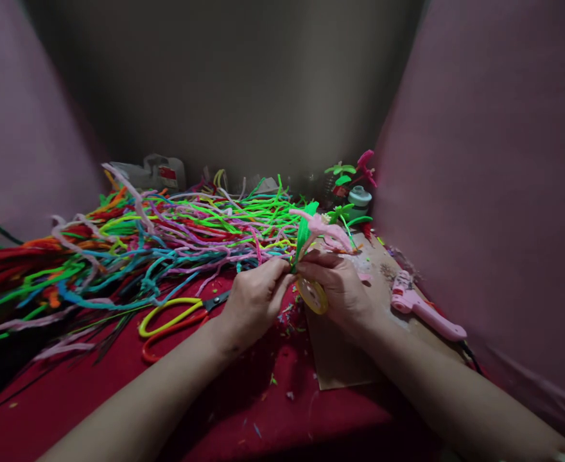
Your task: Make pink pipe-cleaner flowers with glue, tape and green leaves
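My left hand (pixel 253 298) and my right hand (pixel 343 289) meet at the middle of the red cloth, fingers pinched together on a small pipe-cleaner flower (pixel 314 228) with a green stem and pink petals. The flower stands up from between my fingertips. A yellowish tape roll (pixel 312 296) hangs at my right hand, under the fingers. Both hands are closed around the stem base.
A big heap of coloured pipe cleaners (pixel 142 244) covers the left and back. Scissors with yellow and red handles (pixel 176 317) lie left of my hands. A pink glue gun (pixel 422 307) rests at the right on a cardboard sheet (pixel 340 359). Finished flowers (pixel 352 173) and a small jar (pixel 359 197) stand behind.
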`<state>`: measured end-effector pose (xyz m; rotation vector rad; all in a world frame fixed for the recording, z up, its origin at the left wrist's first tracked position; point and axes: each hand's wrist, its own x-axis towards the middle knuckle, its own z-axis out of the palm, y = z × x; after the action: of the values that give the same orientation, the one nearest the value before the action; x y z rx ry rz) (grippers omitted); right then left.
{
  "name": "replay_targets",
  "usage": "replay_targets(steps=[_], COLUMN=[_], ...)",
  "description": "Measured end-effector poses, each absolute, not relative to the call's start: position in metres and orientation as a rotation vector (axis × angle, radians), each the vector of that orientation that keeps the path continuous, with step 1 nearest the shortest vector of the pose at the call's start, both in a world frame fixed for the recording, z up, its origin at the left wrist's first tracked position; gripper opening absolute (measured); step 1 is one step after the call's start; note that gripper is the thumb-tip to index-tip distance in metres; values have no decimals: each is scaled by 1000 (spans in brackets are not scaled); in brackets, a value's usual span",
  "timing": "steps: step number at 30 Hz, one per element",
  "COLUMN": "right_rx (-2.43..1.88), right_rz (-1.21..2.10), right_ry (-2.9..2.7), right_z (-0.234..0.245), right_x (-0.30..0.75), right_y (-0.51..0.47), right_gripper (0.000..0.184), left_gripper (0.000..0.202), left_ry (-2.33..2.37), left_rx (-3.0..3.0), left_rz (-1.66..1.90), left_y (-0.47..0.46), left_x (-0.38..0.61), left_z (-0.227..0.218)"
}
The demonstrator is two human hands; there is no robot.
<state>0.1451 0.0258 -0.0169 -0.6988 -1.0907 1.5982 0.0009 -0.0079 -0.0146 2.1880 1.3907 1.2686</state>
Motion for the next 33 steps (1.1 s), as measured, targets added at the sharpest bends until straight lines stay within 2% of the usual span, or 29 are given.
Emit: replay_targets(steps=[5,15,21,28,33], right_rx=[-658,-616,-684,-771,-680], right_rz=[1579,1850,1794,1636,1714], right_ry=[-1135,-1137,-1098,-1068,-1130], right_z=[-19,-15,-18,-11,-15], right_x=[145,140,142,146,147], right_y=[26,26,28,26,27], right_gripper=[15,24,20,7,8], left_gripper=[16,18,19,23,28], left_ry=[1452,1387,1233,1000,847], left_rx=[1944,1607,1359,1102,976], left_rz=[1280,1235,1193,1129,1080], left_y=[-9,-4,-6,-3,-3], left_x=[6,2,4,1,1], left_z=[-16,-3,1,-2,-2])
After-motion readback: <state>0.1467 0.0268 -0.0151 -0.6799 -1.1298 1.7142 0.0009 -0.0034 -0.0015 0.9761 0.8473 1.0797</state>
